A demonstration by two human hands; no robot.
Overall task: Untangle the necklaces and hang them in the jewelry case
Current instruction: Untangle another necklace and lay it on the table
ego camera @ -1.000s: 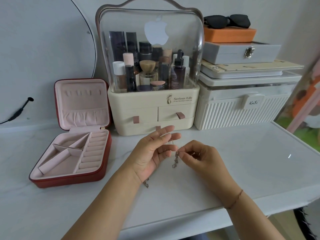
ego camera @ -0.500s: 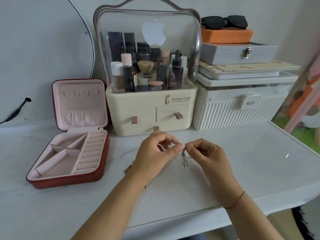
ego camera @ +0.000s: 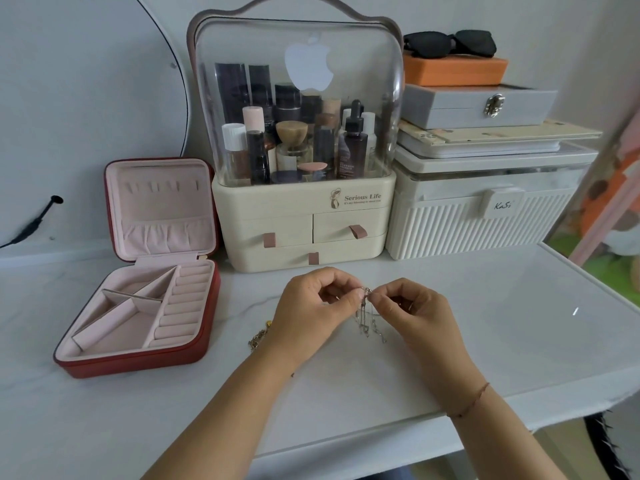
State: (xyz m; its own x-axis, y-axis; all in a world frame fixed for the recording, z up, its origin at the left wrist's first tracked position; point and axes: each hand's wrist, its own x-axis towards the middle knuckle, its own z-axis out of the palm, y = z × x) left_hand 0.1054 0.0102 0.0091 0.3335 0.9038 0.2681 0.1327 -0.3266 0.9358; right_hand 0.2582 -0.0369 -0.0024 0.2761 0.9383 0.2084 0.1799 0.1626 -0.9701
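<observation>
A tangle of thin silver necklace chains (ego camera: 367, 318) hangs over the white tabletop, pinched at its top between my left hand (ego camera: 311, 311) and my right hand (ego camera: 412, 311), whose fingertips meet at the knot. Loose loops of chain dangle below my fingers. A gold necklace (ego camera: 258, 337) lies on the table just left of my left wrist, partly hidden by it. The red jewelry case (ego camera: 138, 363) with pink lining stands open at the left, its lid upright with a row of small hooks and an elastic pocket; no chain hangs in it.
A cream cosmetics organiser (ego camera: 301, 230) with a clear dome stands behind my hands. A white ribbed box (ego camera: 485, 223) stacked with a grey case, an orange box and sunglasses is at the back right. The table's front edge (ego camera: 346, 452) runs close below my forearms.
My left hand turned from palm-up with spread fingers to a pinch, and both hands came together at the top of the silver tangle. The chains now hang lower between them.
</observation>
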